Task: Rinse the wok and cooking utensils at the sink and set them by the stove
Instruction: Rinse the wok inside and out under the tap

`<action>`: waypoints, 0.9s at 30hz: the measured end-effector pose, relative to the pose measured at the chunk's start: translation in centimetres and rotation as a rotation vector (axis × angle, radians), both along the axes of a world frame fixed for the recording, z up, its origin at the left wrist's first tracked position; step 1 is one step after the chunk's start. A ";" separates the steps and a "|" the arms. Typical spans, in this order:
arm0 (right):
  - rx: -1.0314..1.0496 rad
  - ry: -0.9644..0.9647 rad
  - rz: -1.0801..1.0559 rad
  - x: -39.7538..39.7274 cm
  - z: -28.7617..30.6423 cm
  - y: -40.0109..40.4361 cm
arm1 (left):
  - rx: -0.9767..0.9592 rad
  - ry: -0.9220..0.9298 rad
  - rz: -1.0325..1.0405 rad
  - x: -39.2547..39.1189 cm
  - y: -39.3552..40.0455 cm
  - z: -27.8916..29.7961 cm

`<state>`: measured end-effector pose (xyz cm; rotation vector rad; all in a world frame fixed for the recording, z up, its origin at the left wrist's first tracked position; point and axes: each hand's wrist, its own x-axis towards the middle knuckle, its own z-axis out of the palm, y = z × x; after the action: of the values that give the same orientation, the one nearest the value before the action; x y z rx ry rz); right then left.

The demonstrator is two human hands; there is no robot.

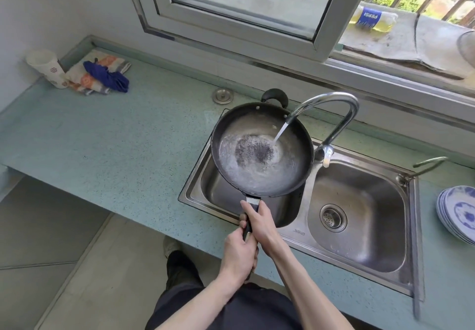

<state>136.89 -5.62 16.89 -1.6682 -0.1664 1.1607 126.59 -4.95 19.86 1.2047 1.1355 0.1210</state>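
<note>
- Wok (262,149) handle (250,216): both hands are wrapped around this long black handle, one behind the other, so the grip is closed tight with fingers curled under.
- Right hand (261,223) sits forward, close to the metal collar where the handle meets the pan; its fingers fold over the top of the handle.
- Left hand (240,253) sits behind it, clamped on the handle's near end, touching the right hand.
- The wok is held over the left basin of a steel double sink (359,242), its near rim above the basin and its far rim reaching the sink's back edge. A small black loop handle shows at the far side.
- Water from the curved chrome faucet (331,116) falls into the right part of the pan, and a shallow, foamy pool covers the bottom around a dark patch.
- The right basin holds only its drain strainer.
- A stack of blue-and-white plates (457,211) rests on the teal countertop (102,134) at the far right.
- Far left on the counter lie a patterned cloth (90,77), a blue rag (108,76) on top of it, and a paper cup (47,68) just beside them.
- A bottle of yellow liquid (372,18) lies on the ledge outside the window.
</note>
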 end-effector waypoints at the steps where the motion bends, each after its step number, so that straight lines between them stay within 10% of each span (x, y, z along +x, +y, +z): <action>1: 0.012 0.027 -0.002 0.0 0.1 0.1 | 0.021 0.008 0.003 0.0 0.1 0.2; 27: -0.391 -0.303 0.095 0.8 -0.2 -0.4 | -0.231 -0.106 -0.036 0.3 -0.1 -0.1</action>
<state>137.70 -6.04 16.65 -2.2026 -0.2213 1.0498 126.89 -5.02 19.81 1.0010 1.0049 0.0247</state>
